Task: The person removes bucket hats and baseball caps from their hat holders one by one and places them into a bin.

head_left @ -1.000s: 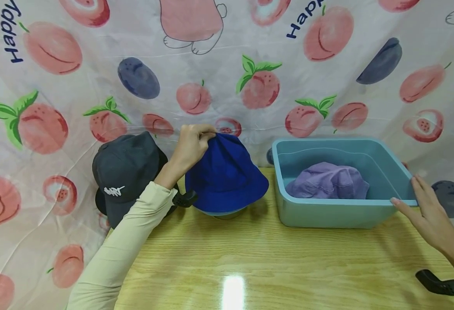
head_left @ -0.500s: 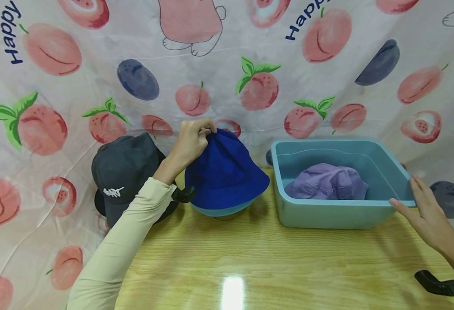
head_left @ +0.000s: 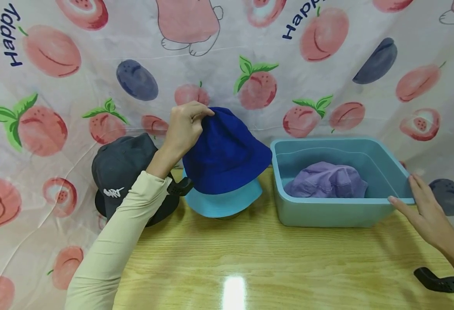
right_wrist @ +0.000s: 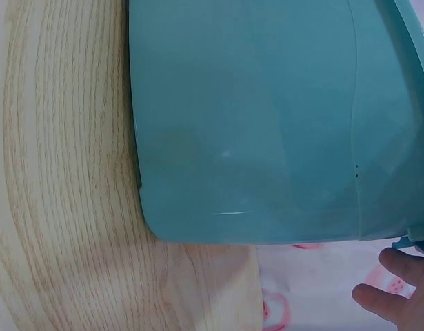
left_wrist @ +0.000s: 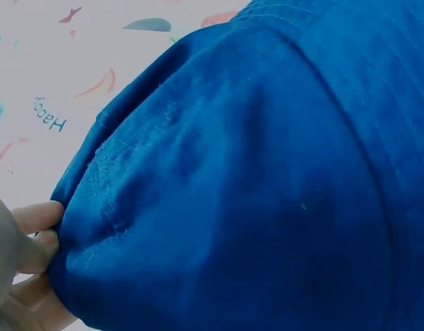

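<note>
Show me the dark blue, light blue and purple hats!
Dark blue hat (head_left: pixel 227 150): head view, its crown.
Light blue hat (head_left: pixel 223 205): head view, its brim.
Purple hat (head_left: pixel 326 181): head view, its crumpled cloth.

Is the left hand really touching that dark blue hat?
Touching. The left wrist view shows it: the left hand pinches the dark blue hat at its top, the fingers pressed against the cloth with no gap.
</note>
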Motion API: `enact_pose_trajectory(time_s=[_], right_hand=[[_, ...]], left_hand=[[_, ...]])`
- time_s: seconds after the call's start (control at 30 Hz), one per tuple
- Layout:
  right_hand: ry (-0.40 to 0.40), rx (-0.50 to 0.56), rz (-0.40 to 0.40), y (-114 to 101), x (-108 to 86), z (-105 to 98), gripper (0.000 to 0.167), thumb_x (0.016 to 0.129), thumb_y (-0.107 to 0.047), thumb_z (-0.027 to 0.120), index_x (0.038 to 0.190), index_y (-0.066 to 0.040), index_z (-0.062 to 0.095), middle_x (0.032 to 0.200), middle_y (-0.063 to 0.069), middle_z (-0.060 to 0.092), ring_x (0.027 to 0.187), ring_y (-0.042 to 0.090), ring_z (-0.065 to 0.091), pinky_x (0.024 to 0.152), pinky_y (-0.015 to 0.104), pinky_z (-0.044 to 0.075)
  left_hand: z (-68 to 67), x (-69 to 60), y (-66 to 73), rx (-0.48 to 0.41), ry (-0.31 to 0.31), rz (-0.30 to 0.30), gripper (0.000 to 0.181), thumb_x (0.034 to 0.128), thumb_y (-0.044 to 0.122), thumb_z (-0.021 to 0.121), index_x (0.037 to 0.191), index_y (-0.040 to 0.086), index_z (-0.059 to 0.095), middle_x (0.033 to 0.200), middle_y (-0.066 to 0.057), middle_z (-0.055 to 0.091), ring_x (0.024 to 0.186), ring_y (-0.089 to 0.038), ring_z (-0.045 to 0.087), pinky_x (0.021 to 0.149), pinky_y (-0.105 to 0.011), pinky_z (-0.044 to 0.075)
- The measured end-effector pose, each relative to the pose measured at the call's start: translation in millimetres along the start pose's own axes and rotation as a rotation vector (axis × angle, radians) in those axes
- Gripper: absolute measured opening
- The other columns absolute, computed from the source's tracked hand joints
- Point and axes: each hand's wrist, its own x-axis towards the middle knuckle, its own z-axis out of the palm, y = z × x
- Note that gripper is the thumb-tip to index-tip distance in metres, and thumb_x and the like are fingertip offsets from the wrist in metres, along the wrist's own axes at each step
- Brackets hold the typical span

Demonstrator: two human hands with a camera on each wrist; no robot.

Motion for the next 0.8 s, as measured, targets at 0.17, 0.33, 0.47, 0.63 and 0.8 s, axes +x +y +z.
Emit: enact_pose_trajectory(time_s=[0.17, 0.33, 0.47, 0.63, 0.8], right_hand=[[-0.002, -0.003, 0.008, -1, -0.9, 1, 0.08, 0.096, -0.022, 0.049, 0.148, 0.001, -0.007, 0.154, 0.024, -0.014, 0.137, 0.049, -0.011, 0.1, 0.069, -0.006], [-0.01, 0.0, 0.008, -1, -1.2, 0, 0.08, 0.097, -0.023, 0.049, 0.148, 0.0, -0.008, 0.154, 0.022, -0.015, 0.137, 0.047, -0.012, 0.1, 0.069, -0.007], [-0.019, 0.005, 0.006, -1, -1.3, -1, 0.079, 0.097, -0.023, 0.048, 0.148, 0.0, -0.008, 0.154, 0.022, -0.016, 0.137, 0.047, -0.013, 0.099, 0.07, -0.007], [-0.023, 0.007, 0.012, -3, -1.1, -1, 0.079, 0.097, -0.023, 0.048, 0.148, 0.0, -0.008, 0.154, 0.021, -0.016, 0.137, 0.047, -0.013, 0.099, 0.07, -0.006], [-0.021, 0.006, 0.008, -3, -1.0, -2, 0.079, 0.097, -0.023, 0.048, 0.148, 0.001, -0.007, 0.154, 0.022, -0.015, 0.137, 0.048, -0.012, 0.099, 0.07, -0.006]], left_hand=[[-0.6, 3.1, 8.7, -0.011, 0.032, 0.013, 0.026, 0.0876, -0.01, 0.051, 0.087, -0.002, 0.075, 0.088, -0.013, 0.07, 0.08, -0.021, 0.063, 0.07, -0.03, 0.047], [-1.5, 10.1, 19.9, 0.006, 0.059, 0.054, 0.021, 0.085, -0.007, 0.055, 0.091, -0.002, 0.075, 0.091, -0.013, 0.07, 0.085, -0.022, 0.063, 0.07, -0.032, 0.049], [-2.3, 16.7, 29.7, 0.016, 0.054, 0.069, 0.019, 0.0828, -0.005, 0.06, 0.093, -0.001, 0.075, 0.093, -0.012, 0.069, 0.089, -0.023, 0.064, 0.072, -0.035, 0.051], [-1.5, 23.1, 40.2, 0.005, 0.05, 0.071, 0.017, 0.0828, -0.004, 0.063, 0.095, -0.001, 0.075, 0.094, -0.012, 0.069, 0.089, -0.022, 0.064, 0.071, -0.035, 0.049], [1.1, 28.7, 49.6, -0.01, 0.051, 0.081, 0.017, 0.0827, -0.004, 0.064, 0.095, 0.0, 0.075, 0.095, -0.011, 0.069, 0.091, -0.02, 0.064, 0.072, -0.032, 0.048]])
